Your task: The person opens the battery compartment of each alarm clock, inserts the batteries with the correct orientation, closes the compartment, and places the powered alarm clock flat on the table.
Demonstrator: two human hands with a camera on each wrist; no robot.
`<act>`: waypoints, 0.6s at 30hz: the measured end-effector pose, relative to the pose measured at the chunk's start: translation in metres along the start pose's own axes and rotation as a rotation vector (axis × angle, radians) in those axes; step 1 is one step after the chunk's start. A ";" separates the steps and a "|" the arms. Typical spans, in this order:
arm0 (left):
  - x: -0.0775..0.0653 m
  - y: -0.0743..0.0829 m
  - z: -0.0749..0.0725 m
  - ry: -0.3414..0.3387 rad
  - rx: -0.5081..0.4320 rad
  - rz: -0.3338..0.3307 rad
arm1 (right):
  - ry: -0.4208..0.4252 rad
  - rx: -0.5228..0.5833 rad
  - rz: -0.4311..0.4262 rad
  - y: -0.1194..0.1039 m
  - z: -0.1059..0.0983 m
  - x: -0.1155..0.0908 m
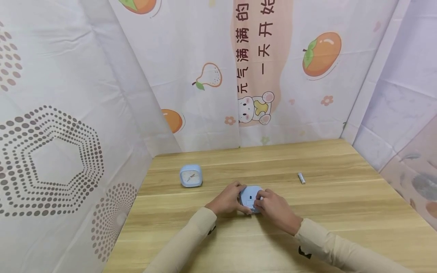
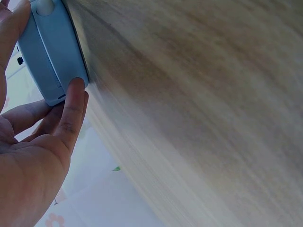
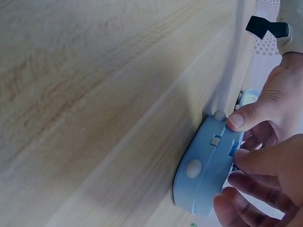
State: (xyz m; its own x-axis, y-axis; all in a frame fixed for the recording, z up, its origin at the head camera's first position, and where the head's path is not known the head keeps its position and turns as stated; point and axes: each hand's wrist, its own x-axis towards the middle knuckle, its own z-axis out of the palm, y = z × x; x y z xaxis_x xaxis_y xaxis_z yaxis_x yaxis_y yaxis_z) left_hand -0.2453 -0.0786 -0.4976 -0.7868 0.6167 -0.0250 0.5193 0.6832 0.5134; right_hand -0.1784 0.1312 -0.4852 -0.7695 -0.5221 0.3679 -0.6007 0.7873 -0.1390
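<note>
A light blue alarm clock [image 1: 246, 192] lies face down on the table with its back up. Around its left side, my left hand [image 1: 229, 199] grips the body, thumb near the front edge and fingers on the far edge. My right hand [image 1: 275, 207] has its fingers bent over the clock's back, at the recessed battery area. From the right wrist, the thumb [image 3: 258, 161] shows right at a notch in the blue case, with the other fingers close by; what lies between them is hidden. Small pale feet [image 3: 193, 168] stick out from the case side.
A second blue clock [image 1: 191, 176] stands upright at the left, its dial facing me. A small white cylinder like a battery [image 1: 301, 178] lies on the wooden table [image 1: 327, 159] to the right. Printed curtains [image 1: 205, 106] hang behind the table and on both sides.
</note>
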 end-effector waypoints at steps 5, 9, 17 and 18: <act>-0.001 0.001 -0.002 -0.003 0.019 -0.009 | -0.004 0.022 -0.029 0.002 -0.003 0.001; -0.002 0.002 -0.002 -0.005 0.020 -0.018 | 0.000 0.046 -0.041 0.002 -0.003 0.002; -0.001 0.000 0.003 0.002 -0.050 -0.006 | 0.038 0.092 -0.001 0.001 -0.001 0.001; -0.001 -0.001 0.004 0.010 -0.065 0.005 | 0.045 0.099 0.006 0.001 -0.001 0.000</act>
State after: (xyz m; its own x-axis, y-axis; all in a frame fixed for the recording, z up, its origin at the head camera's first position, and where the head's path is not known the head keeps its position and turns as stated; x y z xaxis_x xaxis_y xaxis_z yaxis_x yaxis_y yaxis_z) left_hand -0.2441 -0.0784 -0.5013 -0.7877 0.6159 -0.0134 0.5007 0.6527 0.5685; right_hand -0.1790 0.1321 -0.4841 -0.7636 -0.5006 0.4077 -0.6165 0.7530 -0.2301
